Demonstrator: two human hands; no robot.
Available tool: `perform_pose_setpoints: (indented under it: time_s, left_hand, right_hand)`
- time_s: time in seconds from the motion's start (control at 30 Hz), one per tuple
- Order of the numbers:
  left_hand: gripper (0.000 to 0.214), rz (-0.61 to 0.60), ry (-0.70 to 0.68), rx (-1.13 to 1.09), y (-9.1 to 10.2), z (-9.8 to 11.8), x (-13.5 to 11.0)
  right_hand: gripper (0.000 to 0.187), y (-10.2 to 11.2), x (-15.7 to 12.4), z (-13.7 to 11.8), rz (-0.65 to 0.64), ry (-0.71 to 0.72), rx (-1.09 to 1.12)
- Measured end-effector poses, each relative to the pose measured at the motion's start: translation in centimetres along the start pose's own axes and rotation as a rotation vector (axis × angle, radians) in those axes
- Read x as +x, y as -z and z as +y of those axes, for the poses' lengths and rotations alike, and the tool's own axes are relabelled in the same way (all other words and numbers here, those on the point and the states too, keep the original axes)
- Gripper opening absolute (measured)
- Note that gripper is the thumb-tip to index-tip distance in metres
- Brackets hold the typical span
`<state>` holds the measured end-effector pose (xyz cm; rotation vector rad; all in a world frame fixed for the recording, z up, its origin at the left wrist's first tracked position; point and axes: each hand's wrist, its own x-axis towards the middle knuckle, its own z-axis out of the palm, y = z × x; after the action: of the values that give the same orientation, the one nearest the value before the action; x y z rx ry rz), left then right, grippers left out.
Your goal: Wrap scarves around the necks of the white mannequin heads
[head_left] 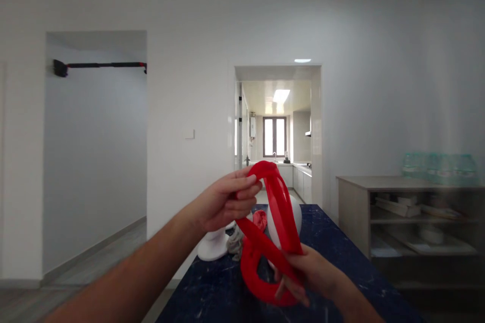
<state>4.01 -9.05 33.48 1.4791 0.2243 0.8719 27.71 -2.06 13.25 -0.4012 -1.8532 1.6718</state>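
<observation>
- A red band (278, 222), a flat looped strap of red material, hangs in the air above the near end of the dark blue marbled tabletop (341, 262), stretched between both hands.
- The left hand (227, 202) sits at about 10 o'clock from the band's middle, fingers curled shut around its top loop, with the forearm running down toward 7 o'clock.
- The right hand (303, 275) is at about 5 o'clock from the band's middle, fingers closed on the lower strands where they cross; a wide red loop sags beneath it.
- Straight behind the band, a white rounded form (295, 214) stands on the tabletop, partly hidden by the red strands.
- At 9 o'clock of that form lie a crumpled red cloth (259, 219), a grey bundle (235, 242) and a white stand (212, 247), close together.
- At 3 o'clock, well apart, a wooden shelf unit (409, 212) stands by the wall, with a pack of green-tinted bottles (439, 167) on top.
- At 12 o'clock, a doorway (278, 131) opens onto a kitchen.
- At 10 o'clock, a black bar (100, 65) spans an alcove.
</observation>
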Motion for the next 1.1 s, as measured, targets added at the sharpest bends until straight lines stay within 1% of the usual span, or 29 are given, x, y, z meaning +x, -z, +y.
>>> perform_pose_setpoints:
  time_s: [0.03, 0.13, 0.2, 0.3, 0.4, 0.47, 0.53, 0.6, 0.63, 0.7, 0.8, 0.87, 0.97, 1.03, 1.1]
  left_hand:
    - [0.004, 0.027, 0.003, -0.028, 0.7, 0.6, -0.2]
    - [0.017, 0.1, -0.018, -0.083, 2.4, 1.9, -0.6]
    - [0.023, 0.139, -0.045, -0.098, 3.0, 2.4, -0.6]
    - [0.027, 0.193, -0.1, -0.097, 3.2, 2.7, -0.4]
    - [0.026, 0.23, -0.151, -0.08, 3.2, 2.7, 0.2]
    - [0.023, 0.244, -0.168, -0.056, 3.4, 2.6, 0.7]
    - [0.024, 0.263, -0.171, -0.027, 4.1, 2.2, 1.5]
    - [0.029, 0.299, -0.157, -0.014, 5.3, 1.6, 2.4]
    - [0.032, 0.328, -0.142, -0.022, 6.2, 1.1, 3.0]
    - [0.034, 0.418, -0.1, -0.079, 8.2, 0.0, 4.3]
    - [0.032, 0.552, -0.048, -0.177, 11.5, -2.0, 6.5]
    - [0.03, 0.596, -0.039, -0.209, 13.5, -3.3, 7.9]
    - [0.027, 0.641, -0.051, -0.251, 16.1, -4.8, 9.7]
    - [0.026, 0.675, -0.064, -0.287, 17.6, -5.6, 11.0]
    - [0.027, 0.713, -0.079, -0.322, 19.1, -6.2, 12.3]
  right_hand:
    - [0.064, 1.1, -1.0, -0.8, 0.026, -0.034, -0.008]
    - [0.054, 4.4, -3.6, -4.0, 0.099, -0.13, -0.08]
    - [0.045, 6.3, -4.9, -6.2, 0.137, -0.155, -0.144]
    - [0.035, 8.6, -6.3, -9.5, 0.176, -0.139, -0.209]
    - [0.034, 10.9, -7.7, -13.0, 0.18, -0.138, -0.238]
    - [0.036, 12.6, -8.6, -15.1, 0.176, -0.164, -0.257]
    - [0.039, 14.5, -9.4, -16.7, 0.158, -0.205, -0.28]
    - [0.041, 16.6, -9.9, -17.4, 0.138, -0.227, -0.278]
    - [0.043, 17.6, -10.1, -17.4, 0.13, -0.232, -0.264]
    - [0.044, 19.7, -10.2, -16.6, 0.11, -0.24, -0.22]
    - [0.041, 22.7, -10.2, -13.9, 0.085, -0.234, -0.128]
    - [0.038, 24.4, -10.2, -11.7, 0.102, -0.179, -0.058]
    - [0.038, 26.4, -10.2, -9.1, 0.189, -0.04, 0.042]
    - [0.038, 27.3, -9.8, -8.2, 0.29, 0.074, 0.086]
    - [0.033, 27.9, -9.0, -7.8, 0.412, 0.198, 0.083]
